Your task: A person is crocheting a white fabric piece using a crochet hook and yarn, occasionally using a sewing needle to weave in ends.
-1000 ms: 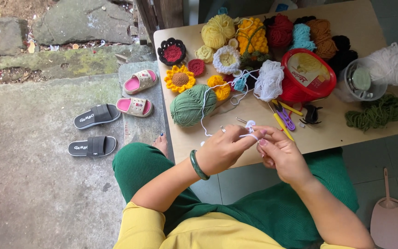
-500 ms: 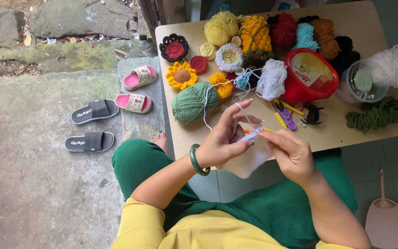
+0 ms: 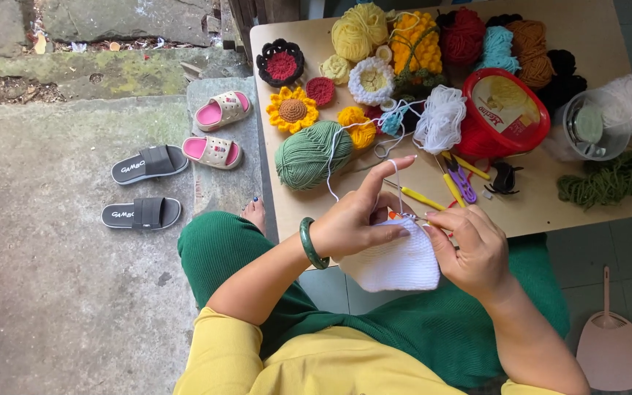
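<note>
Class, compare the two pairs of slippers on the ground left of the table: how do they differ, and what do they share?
The pink slippers are smaller than the black slippers. The pink slippers have beige straps and pink insoles; the black slippers are dark with grey straps. The pink slippers lie nearer the table, on a raised stone slab; the black slippers lie farther left on the concrete. Both are open-toed slides, set side by side.

Soft, even daylight falls on my work, shadows faint, everything sharp, only a slight glare on the glossy red plastic tub lid (image 3: pixel 508 110).
</note>
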